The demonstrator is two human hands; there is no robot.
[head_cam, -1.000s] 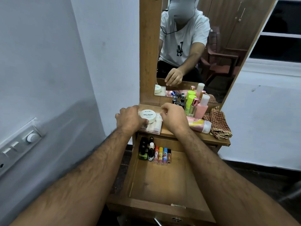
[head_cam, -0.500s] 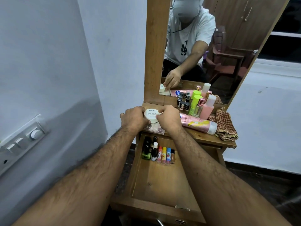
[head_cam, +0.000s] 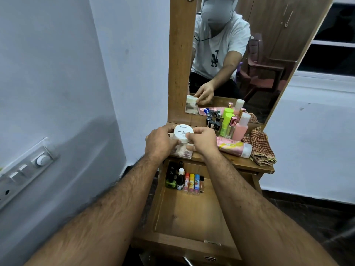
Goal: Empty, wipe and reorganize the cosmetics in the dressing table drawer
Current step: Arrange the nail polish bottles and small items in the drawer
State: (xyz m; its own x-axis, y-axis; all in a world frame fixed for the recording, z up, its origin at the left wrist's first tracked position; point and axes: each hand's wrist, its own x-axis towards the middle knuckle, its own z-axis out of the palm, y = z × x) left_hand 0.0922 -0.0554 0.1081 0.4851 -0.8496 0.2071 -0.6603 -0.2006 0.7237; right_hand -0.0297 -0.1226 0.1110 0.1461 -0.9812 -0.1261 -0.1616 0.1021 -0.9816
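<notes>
My left hand point(head_cam: 159, 143) and my right hand point(head_cam: 204, 142) both grip a round white nail polish remover jar point(head_cam: 181, 133), held tilted above a clear plastic box point(head_cam: 181, 153) on the dressing table top point(head_cam: 230, 161). The open wooden drawer point(head_cam: 192, 212) below holds a row at its back: dark bottles point(head_cam: 171, 174), a white-capped bottle point(head_cam: 180, 178) and several coloured lip balm tubes point(head_cam: 192, 183). On the table top stand green bottles point(head_cam: 225, 124), a pink bottle point(head_cam: 242, 127) and small dark bottles point(head_cam: 213, 123); a pink tube point(head_cam: 233, 148) lies flat.
A checked cloth point(head_cam: 261, 147) lies at the table top's right end. The mirror point(head_cam: 240, 54) stands behind the table. A wall with a switch panel point(head_cam: 26, 169) is close on the left. The drawer's front part is bare wood.
Both hands have lifted the white jar off the clear box and tilted it toward me. The view has shifted slightly.
</notes>
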